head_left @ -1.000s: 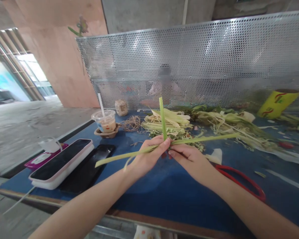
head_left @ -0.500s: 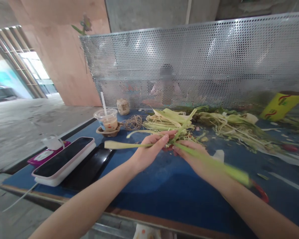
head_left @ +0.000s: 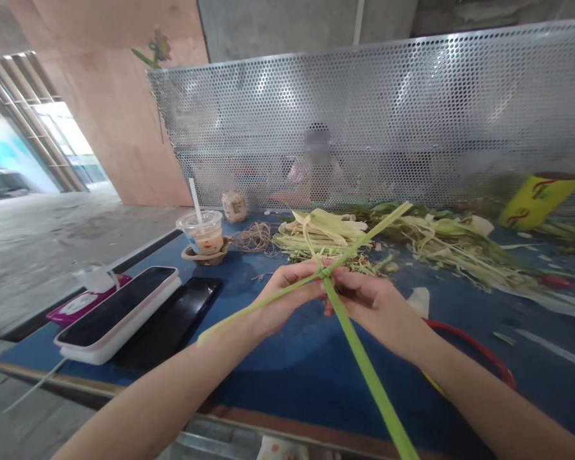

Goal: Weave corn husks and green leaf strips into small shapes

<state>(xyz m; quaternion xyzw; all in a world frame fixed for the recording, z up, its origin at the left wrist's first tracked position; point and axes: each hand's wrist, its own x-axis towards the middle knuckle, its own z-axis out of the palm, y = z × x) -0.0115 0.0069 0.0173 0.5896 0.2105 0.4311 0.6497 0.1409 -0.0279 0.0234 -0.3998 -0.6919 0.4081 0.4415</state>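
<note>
Both hands meet over the middle of the blue table around a knot of green corn husk strips (head_left: 364, 348). My left hand (head_left: 287, 287) is closed, pinching the strips where they cross. From the right, my right hand (head_left: 364, 297) pinches the same crossing, its fingers curled. One strip runs down toward the near edge, one lies along my left forearm, and another points up to the right. Just behind the hands sits a stack of pale husks (head_left: 323, 231), with small green scraps (head_left: 359, 260) in front of it.
At left are a phone on a white block (head_left: 119, 313), a black tray (head_left: 172, 319), a purple pack (head_left: 89, 300) and a drink cup (head_left: 201, 233). Twine (head_left: 255, 237) and loose husks (head_left: 450, 246) lie behind. A red handle (head_left: 479, 345) shows by my right forearm. Perforated metal screen (head_left: 388, 121) stands beyond.
The strips have swung round: the one over my right forearm now hangs toward the near edge, and the left one has dropped along my left forearm. Both hands stay together at the crossing.
</note>
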